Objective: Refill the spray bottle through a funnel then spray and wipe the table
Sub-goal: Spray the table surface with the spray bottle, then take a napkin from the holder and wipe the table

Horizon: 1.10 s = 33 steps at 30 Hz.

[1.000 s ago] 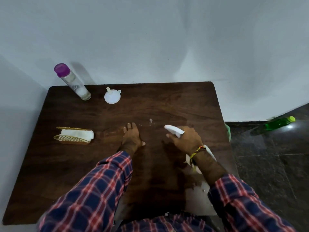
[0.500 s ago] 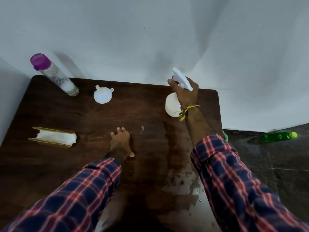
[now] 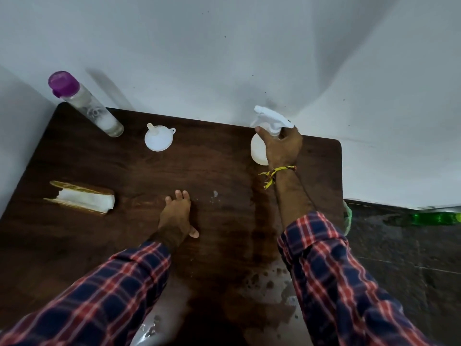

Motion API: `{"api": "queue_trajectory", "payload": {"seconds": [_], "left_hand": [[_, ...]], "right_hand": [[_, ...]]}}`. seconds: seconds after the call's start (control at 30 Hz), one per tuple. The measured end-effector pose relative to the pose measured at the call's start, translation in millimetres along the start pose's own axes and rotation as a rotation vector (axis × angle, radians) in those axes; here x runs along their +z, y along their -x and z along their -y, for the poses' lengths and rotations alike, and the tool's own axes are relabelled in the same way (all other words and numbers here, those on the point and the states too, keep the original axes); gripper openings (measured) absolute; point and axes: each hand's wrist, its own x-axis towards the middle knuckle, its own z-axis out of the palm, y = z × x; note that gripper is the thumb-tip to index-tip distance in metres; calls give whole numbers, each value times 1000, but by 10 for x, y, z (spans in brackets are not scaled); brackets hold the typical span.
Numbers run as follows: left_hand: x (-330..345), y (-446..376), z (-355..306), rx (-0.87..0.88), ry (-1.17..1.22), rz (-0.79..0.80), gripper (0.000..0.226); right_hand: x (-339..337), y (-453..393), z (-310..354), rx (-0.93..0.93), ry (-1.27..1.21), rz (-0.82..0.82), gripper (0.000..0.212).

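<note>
My right hand [image 3: 283, 147] grips the neck of the white spray bottle [image 3: 258, 149], which stands at the far right of the dark wooden table [image 3: 219, 171] near the wall. Its trigger head [image 3: 272, 117] points left. My left hand [image 3: 175, 216] lies flat on the table's middle, fingers apart, holding nothing. A white funnel [image 3: 158, 138] rests upside down at the back. A folded white cloth [image 3: 86, 198] sits in a tan holder at the left. Wet patches and droplets [image 3: 269, 285] cover the near right of the table.
A clear bottle with a purple cap [image 3: 83, 103] stands at the table's back left corner against the wall. A green bottle [image 3: 436, 218] lies on the dark tiled floor at the right. White walls close in behind and to the left.
My right hand carried the spray bottle from the table's near middle to the far right edge and set it upright there. My left hand stayed flat on the table.
</note>
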Motion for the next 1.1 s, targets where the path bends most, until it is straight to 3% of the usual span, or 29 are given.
{"api": "queue_trajectory", "payload": {"seconds": [0.23,0.37,0.53,0.67,0.8,0.93,1.1], "left_hand": [[-13,34,-4,1,-17,-33,139],[-30,53,-15,1,-29,-30,139],[-69,67,-40,-24,-20,12,137],[-40,68,-80,-34,-18,6,138],[-29,89,-85,-32,-20,-13,138],[-61,115,-84,-35,-7,6,139],[17,226,-60,44,26,-45,133]], "right_hand": [[-57,-239,6,-111,120,311,36],[-96,-352,-2,-149,204,409,31],[-136,-388,41,-119,184,527,31],[-202,-419,54,-132,207,597,43],[-304,-360,-36,-132,244,473,52],[-456,108,-179,27,102,248,53],[-675,1027,-324,238,125,30,48]]}}
